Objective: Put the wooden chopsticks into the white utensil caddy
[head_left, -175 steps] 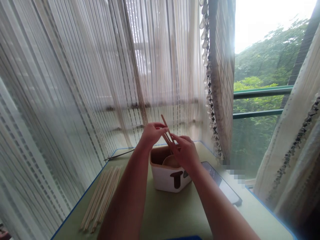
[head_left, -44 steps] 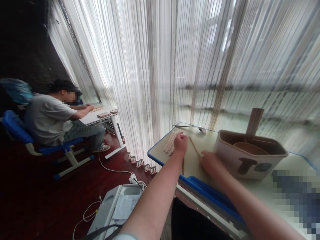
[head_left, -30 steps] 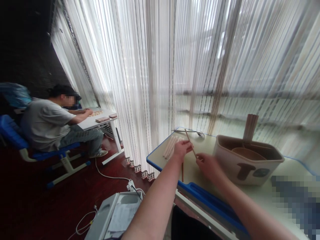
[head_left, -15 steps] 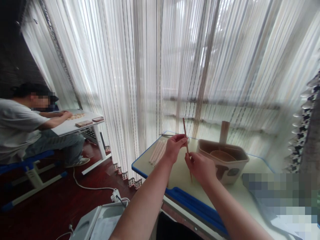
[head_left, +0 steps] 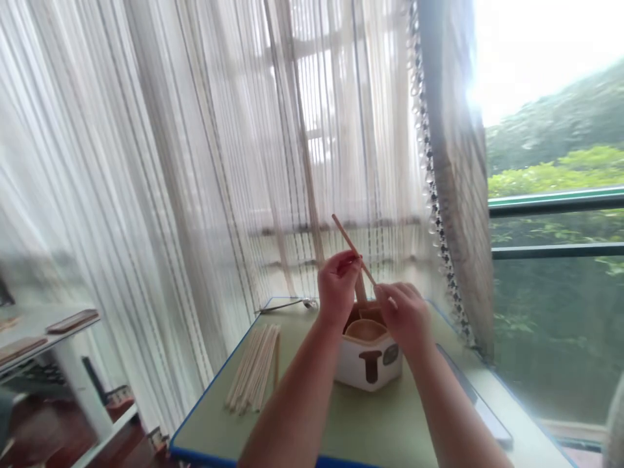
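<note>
Left hand (head_left: 337, 287) pinches thin stick (head_left: 344, 234) around middle, right hand (head_left: 404, 316) holds its right end by box (head_left: 348, 364). Looks light, stiff, prob snappable; mid-length pinch seems best.

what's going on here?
A person's left hand and right hand are holding a thin wooden stick at a slant beside or above a white box; depth is hard to judge. On the table, a loose row of pale sticks lies left of the box. A metal-ended utensil rests near the far edge.
</note>
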`<state>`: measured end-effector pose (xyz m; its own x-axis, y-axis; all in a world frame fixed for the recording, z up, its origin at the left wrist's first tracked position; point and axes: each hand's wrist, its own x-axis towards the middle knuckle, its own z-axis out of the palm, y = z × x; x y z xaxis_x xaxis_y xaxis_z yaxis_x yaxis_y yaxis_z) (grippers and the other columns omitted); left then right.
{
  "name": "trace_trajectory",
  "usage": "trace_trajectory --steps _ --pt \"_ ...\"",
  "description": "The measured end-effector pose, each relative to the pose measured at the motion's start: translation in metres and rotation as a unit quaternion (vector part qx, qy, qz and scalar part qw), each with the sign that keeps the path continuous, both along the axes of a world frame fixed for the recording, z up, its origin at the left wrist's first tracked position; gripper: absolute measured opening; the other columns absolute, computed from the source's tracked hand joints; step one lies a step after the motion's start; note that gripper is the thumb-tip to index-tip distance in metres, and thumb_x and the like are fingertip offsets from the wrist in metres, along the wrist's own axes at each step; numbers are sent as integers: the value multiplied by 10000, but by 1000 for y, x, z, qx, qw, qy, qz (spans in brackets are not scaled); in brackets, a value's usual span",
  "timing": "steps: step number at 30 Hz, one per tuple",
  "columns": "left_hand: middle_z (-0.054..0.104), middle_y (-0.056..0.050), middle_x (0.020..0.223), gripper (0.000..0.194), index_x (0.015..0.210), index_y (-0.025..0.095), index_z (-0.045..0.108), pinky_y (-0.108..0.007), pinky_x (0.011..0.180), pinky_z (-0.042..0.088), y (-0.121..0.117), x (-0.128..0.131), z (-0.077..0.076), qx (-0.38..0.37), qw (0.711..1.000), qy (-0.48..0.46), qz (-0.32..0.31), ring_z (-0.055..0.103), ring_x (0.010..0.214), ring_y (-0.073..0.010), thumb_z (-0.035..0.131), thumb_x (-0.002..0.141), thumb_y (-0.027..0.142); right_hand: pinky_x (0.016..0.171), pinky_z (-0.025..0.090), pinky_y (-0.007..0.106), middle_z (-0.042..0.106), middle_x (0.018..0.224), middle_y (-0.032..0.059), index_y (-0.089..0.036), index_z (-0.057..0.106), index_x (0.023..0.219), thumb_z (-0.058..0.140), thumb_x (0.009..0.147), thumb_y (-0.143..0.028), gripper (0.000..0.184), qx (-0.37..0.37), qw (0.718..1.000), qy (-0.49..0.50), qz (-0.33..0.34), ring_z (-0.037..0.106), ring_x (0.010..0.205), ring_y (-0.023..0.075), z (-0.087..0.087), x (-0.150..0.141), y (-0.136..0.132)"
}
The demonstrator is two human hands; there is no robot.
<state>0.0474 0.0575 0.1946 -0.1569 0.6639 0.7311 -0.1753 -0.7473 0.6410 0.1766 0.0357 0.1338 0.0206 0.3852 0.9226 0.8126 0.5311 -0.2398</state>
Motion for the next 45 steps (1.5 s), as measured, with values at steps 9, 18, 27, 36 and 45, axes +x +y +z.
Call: trace_trajectory --steps 9,18,27,36,45 --pt "695 -32 782 145 834 203 660 -287 683 560 30 2 15 21 986 149 -79 664 712 -150 661 727 300 747 456 324 661 845 53 -236 644 884 434 901 -265 213 -71 997 7 30 547 825 195 -13 10 24" --pt "706 -17 819 118 844 202 661 -315 820 536 32 2 9 38 990 61 -119 669 843 -151 664 731 234 773 429 307 662 861 54 -211 637 887 435 892 -305 223 -129 991 19 16 548 831 190 -20 9 36" --pt "697 -20 817 141 852 184 651 -352 876 499 55 -3 3 34 995 59 -69 659 860 -149 672 721 230 748 414 310 694 790 40 -230 696 857 469 855 -318 244 -150 988 17 -37 544 791 196 -23 10 36" --pt "693 -31 819 151 858 172 642 -349 863 497 63 -2 -2 40 995 84 -44 659 849 -155 646 722 237 765 413 315 704 836 33 -239 707 897 489 834 -299 234 -170 985 27 -30 547 835 203 -25 5 36" --pt "675 -54 892 126 822 161 622 -350 818 481 77 -2 -12 20 982 182 52 624 885 -176 599 721 234 848 389 338 702 898 25 -241 710 903 515 829 -300 218 -172 984 34 -44 535 912 216 -26 1 35"
